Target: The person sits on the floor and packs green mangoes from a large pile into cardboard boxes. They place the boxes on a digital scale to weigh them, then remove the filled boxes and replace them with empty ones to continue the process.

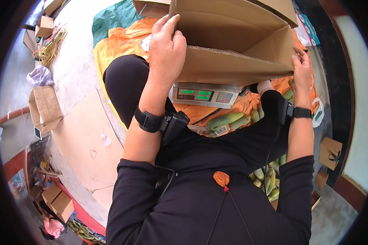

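An open cardboard box [237, 59] is held between both hands, with bare cardboard showing inside its walls. My left hand [168, 46] grips the upper left edge, fingers over the rim. At the right end wall, my right hand [301, 65] holds the near corner. Just beyond the box's near side sits a digital weighing scale [207, 95] with lit green displays. The box hides its platform, so I cannot tell if they touch. Large green-yellow cucumbers [224, 121] lie between my legs, close to a small label [222, 130] with a printed code.
An orange and green tarpaulin [125, 35] covers the floor ahead. Flat cardboard [82, 141] lies at left, near an open carton [45, 105] and a yellow rope bundle [52, 46]. More cucumbers [271, 179] are piled by my right side. Another person [52, 226] is at lower left.
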The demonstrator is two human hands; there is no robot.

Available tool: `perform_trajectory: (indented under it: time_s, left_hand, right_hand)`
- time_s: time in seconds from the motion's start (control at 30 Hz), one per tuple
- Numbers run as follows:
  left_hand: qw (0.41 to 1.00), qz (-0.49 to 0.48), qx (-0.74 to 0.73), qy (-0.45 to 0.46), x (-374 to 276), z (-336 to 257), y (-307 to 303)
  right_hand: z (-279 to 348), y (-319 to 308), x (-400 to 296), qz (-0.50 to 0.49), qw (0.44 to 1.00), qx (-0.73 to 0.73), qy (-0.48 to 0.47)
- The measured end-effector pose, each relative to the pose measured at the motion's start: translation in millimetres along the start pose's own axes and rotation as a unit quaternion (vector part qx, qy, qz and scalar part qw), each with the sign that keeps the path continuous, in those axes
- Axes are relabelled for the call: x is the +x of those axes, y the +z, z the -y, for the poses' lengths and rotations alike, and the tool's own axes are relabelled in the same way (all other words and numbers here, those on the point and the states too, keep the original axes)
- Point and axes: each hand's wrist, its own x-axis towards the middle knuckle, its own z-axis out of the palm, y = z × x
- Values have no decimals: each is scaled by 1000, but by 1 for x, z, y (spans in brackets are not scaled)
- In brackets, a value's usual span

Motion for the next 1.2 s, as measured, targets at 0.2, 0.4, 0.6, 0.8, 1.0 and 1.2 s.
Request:
perform_trajectory:
  time_s: [0.2, 0.4, 0.6, 0.8, 1.0, 1.2]
  left_hand:
    - [995, 10, -100, -24, -5, 3, -12]
    - [946, -25, -297, -132, -17, 4, -10]
    - [799, -210, -359, -433, -60, 83, 17]
    - [868, 60, 125, -477, -181, 178, 87]
    - [870, 80, 145, -465, -186, 187, 94]
    - [896, 111, 144, -405, -183, 188, 83]
  right_hand:
    - [12, 0, -3, 32, 996, -81, -26]
    - [30, -14, -1, 87, 991, -83, 53]
    - [23, -25, 31, 178, 957, -201, 111]
    - [15, -53, 37, 124, 955, -255, 87]
    - [12, -88, 33, 96, 959, -222, 150]
    - [5, -95, 33, 98, 954, -226, 171]
